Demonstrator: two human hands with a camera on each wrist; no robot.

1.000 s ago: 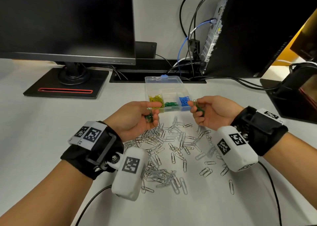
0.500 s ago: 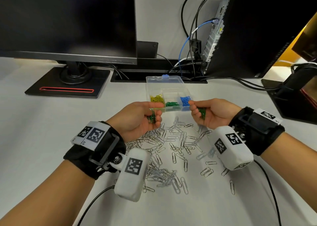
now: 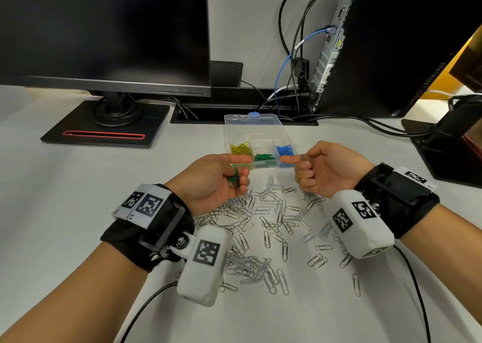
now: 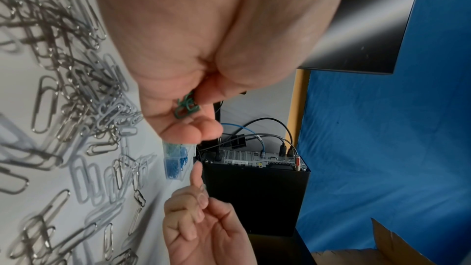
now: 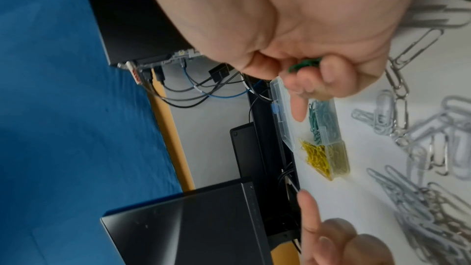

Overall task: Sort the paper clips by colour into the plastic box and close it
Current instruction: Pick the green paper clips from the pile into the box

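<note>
The clear plastic box (image 3: 236,131) lies open at the back of the white table, lid folded away from me. Its near compartments hold yellow clips (image 3: 241,149), green clips (image 3: 264,157) and blue clips (image 3: 285,149). My left hand (image 3: 240,170) hovers just left of the box front, its curled fingers holding a small bunch of green clips (image 3: 234,178) (image 4: 186,106), index finger straight. My right hand (image 3: 300,165) is a fist at the box's right front corner, gripping green clips (image 5: 303,64) that the head view hides. Silver clips (image 3: 263,212) lie scattered below both hands.
A monitor on a black stand (image 3: 104,123) is at the back left, and a computer tower (image 3: 365,56) with cables (image 3: 347,123) at the back right. A black device (image 3: 448,147) sits at the right edge. Wrist-camera cords trail toward me.
Both hands have moved forward to the front of the box and stretched out their index fingers. The right hand's green clips are now tucked inside its fist.
</note>
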